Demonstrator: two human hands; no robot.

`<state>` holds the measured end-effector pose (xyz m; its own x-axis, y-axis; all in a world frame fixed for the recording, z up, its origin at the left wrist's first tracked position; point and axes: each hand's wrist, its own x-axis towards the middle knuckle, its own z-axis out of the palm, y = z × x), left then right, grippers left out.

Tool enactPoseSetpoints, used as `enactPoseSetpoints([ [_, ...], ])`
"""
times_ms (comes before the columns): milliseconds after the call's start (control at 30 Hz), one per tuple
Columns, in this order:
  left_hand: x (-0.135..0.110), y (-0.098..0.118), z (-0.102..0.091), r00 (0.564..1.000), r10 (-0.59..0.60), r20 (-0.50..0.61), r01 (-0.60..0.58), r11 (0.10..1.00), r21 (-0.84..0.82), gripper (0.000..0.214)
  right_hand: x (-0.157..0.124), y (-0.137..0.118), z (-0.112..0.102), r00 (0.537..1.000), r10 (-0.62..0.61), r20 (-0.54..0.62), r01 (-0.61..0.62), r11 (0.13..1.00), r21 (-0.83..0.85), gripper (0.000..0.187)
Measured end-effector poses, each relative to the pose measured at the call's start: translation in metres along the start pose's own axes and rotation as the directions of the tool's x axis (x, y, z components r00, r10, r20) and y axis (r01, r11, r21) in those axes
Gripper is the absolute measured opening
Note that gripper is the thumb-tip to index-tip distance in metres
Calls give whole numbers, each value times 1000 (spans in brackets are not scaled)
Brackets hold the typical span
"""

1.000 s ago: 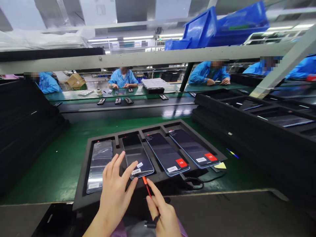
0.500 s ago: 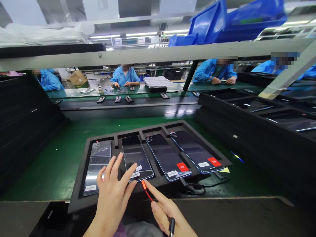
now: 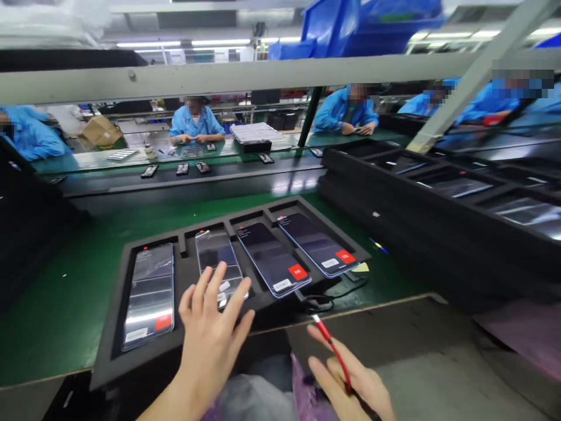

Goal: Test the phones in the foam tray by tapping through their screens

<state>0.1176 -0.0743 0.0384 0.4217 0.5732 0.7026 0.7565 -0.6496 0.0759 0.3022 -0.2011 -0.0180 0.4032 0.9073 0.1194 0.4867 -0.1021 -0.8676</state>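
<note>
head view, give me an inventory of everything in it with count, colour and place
phones: four, dark, in the tray
tray: one, black, on the table
table: one, green, middle
red squares: three, red, on three phones
red cable: one, red, lower right of centre
black cable: at least one, black, tray's front right
yellow paper: one, yellow, tray's right corner
stacks: two, black, left and right
small devices: several, mostly black, beyond the table
carton: one, brown, far left
rail: one, whitish, across the top
bins: at least two, blue, above the rail
co-workers: at least five, blue jackets, far side
left hand: one, bare, over second phone from left
right hand: one, bare, holding red cable
</note>
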Motion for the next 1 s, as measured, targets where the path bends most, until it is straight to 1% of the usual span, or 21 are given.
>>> enactPoseSetpoints([
  [33, 2, 8, 4, 999, 33, -9, -33, 999, -41, 28, 4, 2, -6, 993, -104, -48, 100, 992, -77, 30],
  [67, 5, 16, 8, 998, 60, -14, -60, 996, -72, 28, 10, 3, -10, 970, -222, -93, 206, 965, -161, 30],
  [100, 9, 23, 13, 997, 79, -13, -80, 993, -92, 29, 15, 3, -13, 926, -349, -143, 306, 917, -255, 32],
  [133, 13, 29, 17, 996, 89, -5, -89, 991, -102, 31, 22, 1, -16, 865, -462, -196, 375, 855, -359, 33],
  [200, 20, 38, 24, 996, 88, 18, -86, 992, -95, 35, 36, -2, -17, 749, -622, -228, 440, 725, -530, 29],
  [233, 22, 40, 27, 996, 82, 25, -79, 993, -83, 36, 44, -3, -17, 709, -672, -215, 468, 675, -570, 28],
  [267, 24, 42, 30, 997, 73, 32, -71, 995, -68, 37, 52, -4, -17, 692, -696, -189, 497, 650, -574, 29],
  [300, 26, 42, 32, 997, 65, 39, -63, 997, -53, 37, 59, -3, -17, 700, -696, -158, 527, 654, -543, 30],
  [333, 26, 42, 34, 997, 57, 46, -55, 998, -39, 38, 65, -3, -17, 723, -679, -130, 553, 681, -481, 31],
  [367, 26, 41, 35, 997, 48, 52, -46, 998, -31, 38, 71, -1, -17, 760, -642, -101, 563, 728, -391, 31],
  [400, 26, 41, 36, 998, 39, 58, -37, 999, -28, 39, 75, 1, -18, 815, -576, -62, 540, 794, -279, 33],
  [433, 25, 40, 37, 998, 35, 60, -34, 999, -27, 38, 79, 2, -19, 872, -490, -6, 483, 861, -158, 37],
  [467, 25, 39, 38, 997, 40, 63, -38, 999, -26, 38, 82, 3, -20, 913, -403, 62, 406, 913, -44, 41],
  [500, 24, 38, 38, 996, 49, 68, -48, 999, -24, 38, 84, 4, -21, 935, -330, 128, 326, 944, 47, 45],
  [533, 24, 38, 38, 995, 65, 72, -64, 998, -22, 38, 85, 4, -22, 942, -283, 179, 265, 957, 115, 48],
  [567, 23, 37, 39, 994, 76, 78, -75, 997, -17, 38, 86, 5, -23, 942, -263, 209, 233, 960, 158, 51],
  [633, 23, 37, 39, 993, 68, 93, -68, 998, -6, 39, 87, 6, -25, 936, -269, 228, 231, 956, 179, 52],
  [800, 22, 40, 38, 994, 1, 107, -2, 1000, 4, 38, 92, 8, -34, 921, -225, 316, 219, 974, 57, 37],
  [867, 22, 42, 38, 995, -16, 100, 16, 1000, 2, 38, 93, 5, -42, 880, -255, 401, 241, 967, 87, 36],
  [967, 24, 46, 39, 995, -27, 99, 27, 1000, 6, 39, 90, 2, -57, 790, -274, 548, 252, 961, 117, 33],
  [1000, 26, 47, 40, 995, -24, 97, 22, 1000, 14, 40, 88, 3, -62, 786, -251, 566, 235, 967, 101, 33],
])
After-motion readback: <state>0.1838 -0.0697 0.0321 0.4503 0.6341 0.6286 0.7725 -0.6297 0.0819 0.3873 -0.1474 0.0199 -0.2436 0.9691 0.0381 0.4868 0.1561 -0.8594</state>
